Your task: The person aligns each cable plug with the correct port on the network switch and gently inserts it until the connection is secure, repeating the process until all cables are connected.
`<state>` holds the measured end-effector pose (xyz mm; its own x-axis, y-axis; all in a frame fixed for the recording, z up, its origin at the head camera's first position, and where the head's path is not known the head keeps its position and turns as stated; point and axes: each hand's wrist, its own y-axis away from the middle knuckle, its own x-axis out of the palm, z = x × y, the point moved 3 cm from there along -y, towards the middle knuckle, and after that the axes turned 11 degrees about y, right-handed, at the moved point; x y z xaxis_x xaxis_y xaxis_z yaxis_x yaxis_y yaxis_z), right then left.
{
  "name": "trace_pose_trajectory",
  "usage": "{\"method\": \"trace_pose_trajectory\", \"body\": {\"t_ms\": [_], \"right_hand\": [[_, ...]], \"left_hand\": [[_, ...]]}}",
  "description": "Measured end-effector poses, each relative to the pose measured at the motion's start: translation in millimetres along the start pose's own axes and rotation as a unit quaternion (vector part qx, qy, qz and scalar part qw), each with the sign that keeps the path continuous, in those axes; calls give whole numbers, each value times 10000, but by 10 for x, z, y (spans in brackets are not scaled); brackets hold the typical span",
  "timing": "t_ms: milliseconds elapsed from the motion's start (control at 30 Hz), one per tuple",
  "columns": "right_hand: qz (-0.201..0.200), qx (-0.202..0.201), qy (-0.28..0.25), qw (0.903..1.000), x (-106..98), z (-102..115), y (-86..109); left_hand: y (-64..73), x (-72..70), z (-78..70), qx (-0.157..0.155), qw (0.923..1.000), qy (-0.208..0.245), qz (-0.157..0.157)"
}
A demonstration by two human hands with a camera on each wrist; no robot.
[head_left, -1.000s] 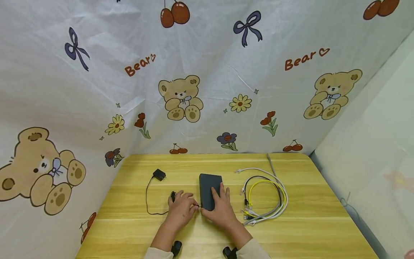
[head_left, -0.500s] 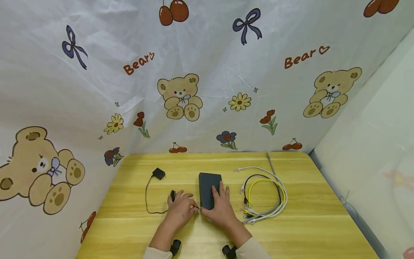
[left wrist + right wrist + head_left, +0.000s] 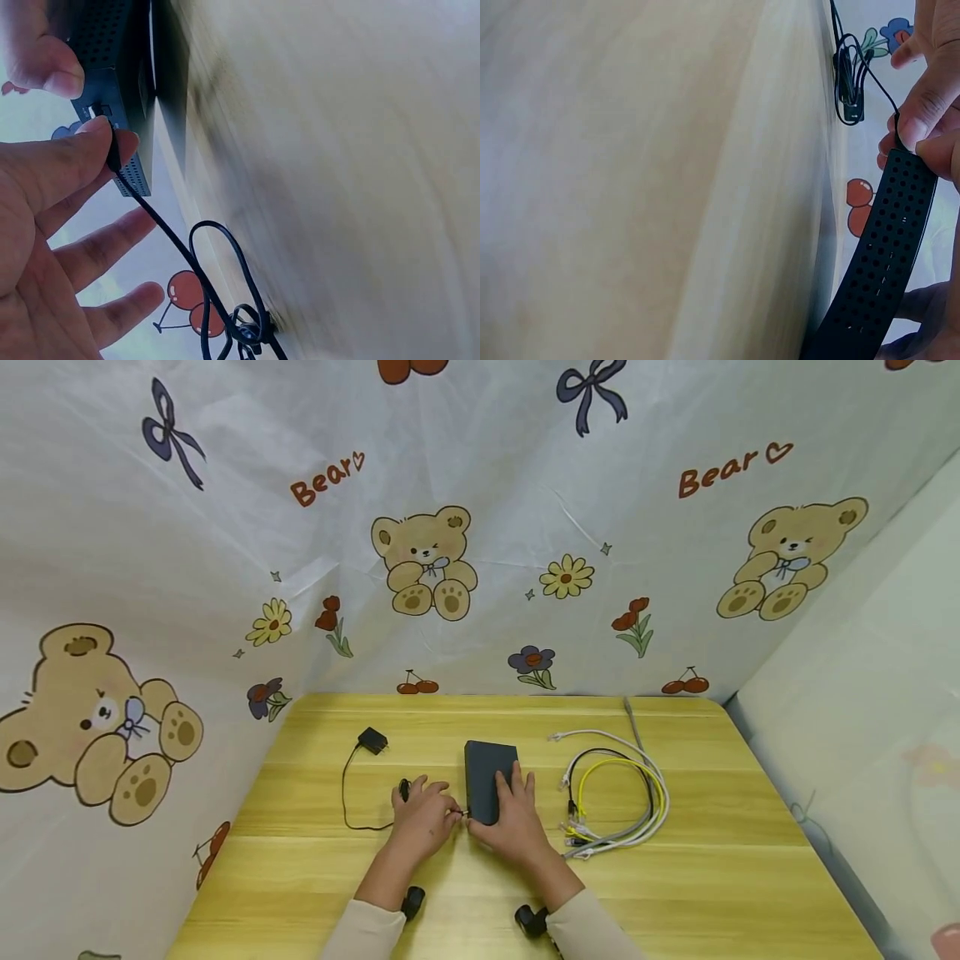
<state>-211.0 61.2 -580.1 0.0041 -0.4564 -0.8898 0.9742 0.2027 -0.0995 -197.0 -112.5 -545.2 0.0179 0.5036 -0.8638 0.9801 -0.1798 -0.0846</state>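
Note:
A dark, flat network switch [image 3: 483, 768] with rows of vent holes lies on the table in the head view. My right hand [image 3: 513, 822] grips it, thumb at its near end and fingers over its top and right side. Between thumb and forefinger, my left hand [image 3: 426, 820] pinches a black power plug [image 3: 113, 154]; the other fingers are spread. The plug's light tip is right at a small socket in the switch's side, partly hidden by the fingertips. Its thin black cord [image 3: 169, 232] runs back to a tied loop and on to a power adapter [image 3: 372, 741].
Coiled network cables [image 3: 660, 810], in white, grey, yellow and black, lie right of the switch on the wooden table [image 3: 712, 893]. A bear-print cloth [image 3: 510, 510] hangs behind the table's far edge.
The head view has shifted, so the table appears higher. The plug in my left hand has moved slightly against the switch's side; my right hand keeps its hold.

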Motion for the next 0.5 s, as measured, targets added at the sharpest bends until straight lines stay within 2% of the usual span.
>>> {"method": "trace_pose_trajectory", "body": {"t_ms": [500], "right_hand": [[-73,52,2,10000,36,-17,-2]], "left_hand": [[-53,-7,-18,-41,9998,-172,90]]}}
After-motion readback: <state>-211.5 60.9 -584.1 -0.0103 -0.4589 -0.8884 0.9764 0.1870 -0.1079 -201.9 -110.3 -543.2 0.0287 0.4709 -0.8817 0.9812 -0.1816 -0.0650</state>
